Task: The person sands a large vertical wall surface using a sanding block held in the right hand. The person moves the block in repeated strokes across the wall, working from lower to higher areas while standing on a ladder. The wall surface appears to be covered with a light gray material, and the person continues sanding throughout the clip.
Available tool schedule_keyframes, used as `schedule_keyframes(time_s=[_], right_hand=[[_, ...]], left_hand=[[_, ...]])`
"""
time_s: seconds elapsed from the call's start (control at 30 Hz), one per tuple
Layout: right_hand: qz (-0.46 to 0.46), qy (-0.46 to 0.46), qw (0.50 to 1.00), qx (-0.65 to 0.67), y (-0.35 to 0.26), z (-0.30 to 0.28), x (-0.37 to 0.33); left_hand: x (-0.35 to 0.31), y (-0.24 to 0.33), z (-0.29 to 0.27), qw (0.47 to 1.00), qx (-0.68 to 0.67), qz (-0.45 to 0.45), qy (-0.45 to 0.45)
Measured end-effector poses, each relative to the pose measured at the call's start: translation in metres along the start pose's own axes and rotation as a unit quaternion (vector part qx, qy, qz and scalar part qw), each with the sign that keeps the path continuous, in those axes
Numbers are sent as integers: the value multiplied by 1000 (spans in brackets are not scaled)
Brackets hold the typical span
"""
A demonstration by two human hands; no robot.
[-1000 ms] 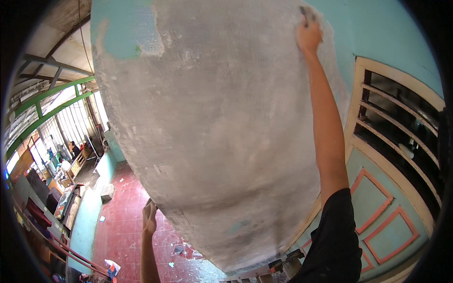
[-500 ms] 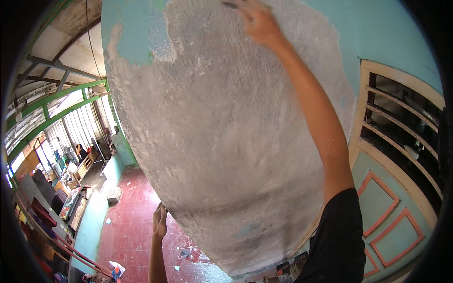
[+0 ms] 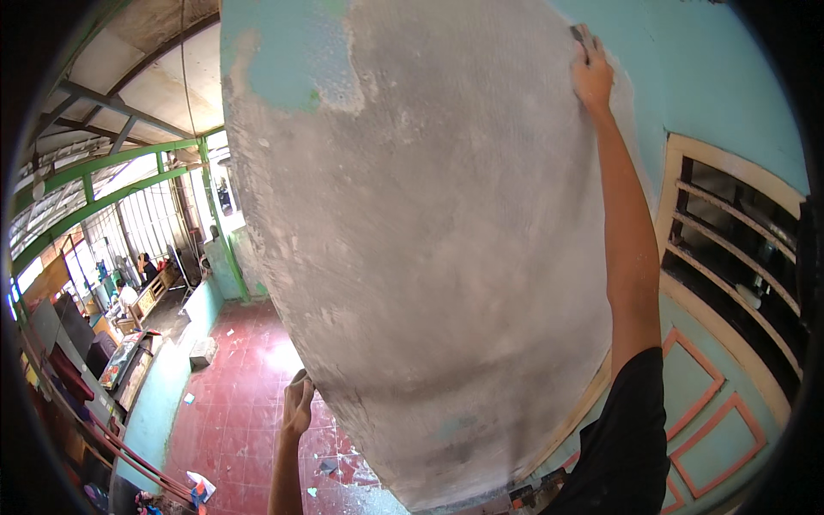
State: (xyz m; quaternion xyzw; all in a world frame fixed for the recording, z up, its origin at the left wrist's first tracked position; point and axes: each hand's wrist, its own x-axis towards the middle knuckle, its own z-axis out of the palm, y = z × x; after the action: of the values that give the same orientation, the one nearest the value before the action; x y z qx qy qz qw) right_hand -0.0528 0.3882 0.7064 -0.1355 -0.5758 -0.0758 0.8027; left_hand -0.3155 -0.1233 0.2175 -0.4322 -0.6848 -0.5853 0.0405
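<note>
A broad grey plastered wall (image 3: 446, 240) fills the middle, with turquoise paint left in patches and along its top right. High on the right side of the plaster, my right hand (image 3: 594, 81) presses a small dark flat piece (image 3: 578, 34), like a sanding pad, against the surface. Its exact kind is too small to tell. My right arm is stretched up, in a black sleeve. Low on the left, my left hand (image 3: 298, 405) is closed at the wall's left edge, its fingers curled against it. Part of its fingers is hidden.
A cream-framed slatted vent (image 3: 734, 219) and turquoise panels with orange trim (image 3: 719, 438) stand to the right. Below left lies a red tiled floor (image 3: 227, 386) with scattered debris. Beyond a low turquoise wall (image 3: 159, 425) are benches, clutter and people farther off.
My right hand has swept across the plaster to the right with the dark piece, from top centre to the upper right. My left hand stays at the wall's edge. The view has shifted slightly.
</note>
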Motion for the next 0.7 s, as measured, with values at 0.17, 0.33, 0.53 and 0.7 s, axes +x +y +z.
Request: schedule_keyframes(time_s=[0.17,0.33,0.53,0.7], right_hand=[[-154,22,986,64,-98,47,36],[-250,9,962,113,-200,84,39],[-197,-11,972,127,-234,72,32],[-284,-5,951,123,-256,72,-23]], left_hand=[[2,14,4,1000,15,10,-9],[6,26,6,1000,8,23,3],[6,29,5,993,94,70,17],[8,30,13,994,81,68,39]])
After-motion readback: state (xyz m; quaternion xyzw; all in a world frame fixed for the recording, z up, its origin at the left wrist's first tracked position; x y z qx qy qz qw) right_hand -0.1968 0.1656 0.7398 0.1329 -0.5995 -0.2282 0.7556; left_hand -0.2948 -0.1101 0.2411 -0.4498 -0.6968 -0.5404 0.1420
